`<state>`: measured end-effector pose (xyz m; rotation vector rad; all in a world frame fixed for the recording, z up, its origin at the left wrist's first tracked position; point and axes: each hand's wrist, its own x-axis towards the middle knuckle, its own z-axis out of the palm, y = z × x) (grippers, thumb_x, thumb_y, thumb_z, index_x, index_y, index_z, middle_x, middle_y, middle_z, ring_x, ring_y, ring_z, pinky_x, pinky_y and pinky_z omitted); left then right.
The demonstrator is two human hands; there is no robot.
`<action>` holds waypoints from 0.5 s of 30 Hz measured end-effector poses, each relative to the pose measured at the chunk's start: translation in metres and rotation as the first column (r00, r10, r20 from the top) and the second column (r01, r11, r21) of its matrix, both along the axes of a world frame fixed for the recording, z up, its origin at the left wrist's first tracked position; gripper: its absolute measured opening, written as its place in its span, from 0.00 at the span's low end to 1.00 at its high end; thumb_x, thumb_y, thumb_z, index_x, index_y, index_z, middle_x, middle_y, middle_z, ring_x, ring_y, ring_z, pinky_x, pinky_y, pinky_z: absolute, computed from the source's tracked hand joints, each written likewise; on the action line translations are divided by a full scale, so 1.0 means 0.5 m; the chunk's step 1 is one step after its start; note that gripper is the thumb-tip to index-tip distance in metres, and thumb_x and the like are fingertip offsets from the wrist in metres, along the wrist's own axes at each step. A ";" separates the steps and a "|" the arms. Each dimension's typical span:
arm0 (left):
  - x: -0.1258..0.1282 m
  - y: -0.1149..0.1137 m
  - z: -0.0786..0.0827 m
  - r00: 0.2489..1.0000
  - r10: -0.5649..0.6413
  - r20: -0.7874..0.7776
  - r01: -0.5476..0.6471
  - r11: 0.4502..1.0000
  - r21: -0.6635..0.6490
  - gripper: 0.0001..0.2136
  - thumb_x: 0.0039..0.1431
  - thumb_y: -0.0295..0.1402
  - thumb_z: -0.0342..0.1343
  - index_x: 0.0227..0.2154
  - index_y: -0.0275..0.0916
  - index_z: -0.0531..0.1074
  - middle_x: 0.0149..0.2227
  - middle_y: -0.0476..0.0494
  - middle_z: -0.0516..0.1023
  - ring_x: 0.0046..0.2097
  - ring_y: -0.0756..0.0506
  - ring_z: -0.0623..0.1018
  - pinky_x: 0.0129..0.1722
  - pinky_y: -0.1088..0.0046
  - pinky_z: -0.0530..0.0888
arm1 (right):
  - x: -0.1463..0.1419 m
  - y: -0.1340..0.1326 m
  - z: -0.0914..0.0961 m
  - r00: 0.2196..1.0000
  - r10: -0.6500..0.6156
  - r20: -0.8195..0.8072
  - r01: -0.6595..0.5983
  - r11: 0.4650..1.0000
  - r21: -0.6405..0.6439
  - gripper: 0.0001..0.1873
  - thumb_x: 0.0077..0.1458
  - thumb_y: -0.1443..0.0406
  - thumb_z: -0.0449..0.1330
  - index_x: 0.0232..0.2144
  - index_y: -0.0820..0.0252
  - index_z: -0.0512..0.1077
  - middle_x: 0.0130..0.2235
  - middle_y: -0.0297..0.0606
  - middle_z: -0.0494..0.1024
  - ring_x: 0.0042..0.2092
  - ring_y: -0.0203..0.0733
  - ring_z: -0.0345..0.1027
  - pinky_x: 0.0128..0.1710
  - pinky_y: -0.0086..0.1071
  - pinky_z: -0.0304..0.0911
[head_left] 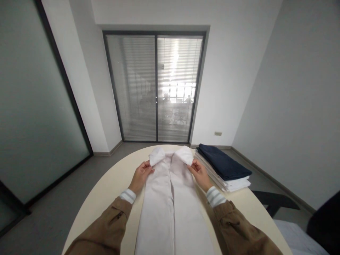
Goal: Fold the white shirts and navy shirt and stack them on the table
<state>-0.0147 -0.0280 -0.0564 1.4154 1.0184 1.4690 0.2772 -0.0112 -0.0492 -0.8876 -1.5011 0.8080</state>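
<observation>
A long white collared garment (174, 205) lies lengthwise on the round cream table (106, 198), its two sides meeting along a seam-like gap down the middle. At its far end, two collar-like flaps fold outward. My left hand (142, 175) pinches the outer corner of the left flap between thumb and fingers. On the other side, the right flap's corner is pinched by my right hand (199, 173). Whether the garment is a shirt or a coat I cannot tell, as its near end runs out of view.
To the right, a stack of folded white cloth (233, 185) carries a folded navy cloth (223, 163) on top. A dark chair part (276, 200) and pale fabric (297, 233) are beyond the table's right edge. A glass door with blinds (156, 88) stands behind.
</observation>
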 end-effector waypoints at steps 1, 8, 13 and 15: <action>-0.003 -0.015 0.002 1.000 -0.022 0.017 0.023 1.000 -0.014 0.18 0.51 0.48 0.60 0.35 0.38 0.70 0.51 0.37 0.77 0.51 0.40 0.76 0.49 0.65 0.75 | 0.006 -0.015 0.004 1.000 0.020 -0.003 -0.020 1.000 -0.008 0.22 0.50 0.46 0.64 0.31 0.54 0.63 0.35 0.36 0.74 0.42 0.45 0.69 0.47 0.39 0.66; -0.006 -0.101 -0.008 0.954 -0.184 0.237 0.248 0.929 -0.276 0.19 0.55 0.51 0.51 0.34 0.39 0.70 0.38 0.38 0.81 0.43 0.40 0.80 0.42 0.62 0.77 | 0.027 -0.113 -0.004 0.960 0.280 -0.008 -0.276 0.942 -0.190 0.22 0.47 0.48 0.67 0.36 0.58 0.71 0.40 0.41 0.78 0.44 0.47 0.71 0.48 0.43 0.68; 0.004 -0.123 -0.022 0.944 -0.250 0.214 0.327 0.783 -0.530 0.31 0.58 0.61 0.42 0.46 0.37 0.71 0.39 0.35 0.82 0.45 0.38 0.81 0.41 0.62 0.77 | 0.030 -0.150 -0.030 0.897 0.443 0.003 -0.408 0.829 -0.382 0.29 0.46 0.48 0.68 0.45 0.61 0.75 0.37 0.43 0.81 0.43 0.52 0.75 0.48 0.48 0.69; 0.004 -0.127 -0.031 0.951 -0.249 0.183 0.309 0.796 -0.520 0.31 0.57 0.60 0.46 0.48 0.38 0.71 0.42 0.35 0.82 0.48 0.38 0.80 0.42 0.62 0.77 | 0.032 -0.157 -0.030 0.882 0.468 0.059 -0.408 0.819 -0.405 0.30 0.47 0.50 0.68 0.48 0.60 0.74 0.42 0.44 0.82 0.48 0.53 0.74 0.54 0.49 0.66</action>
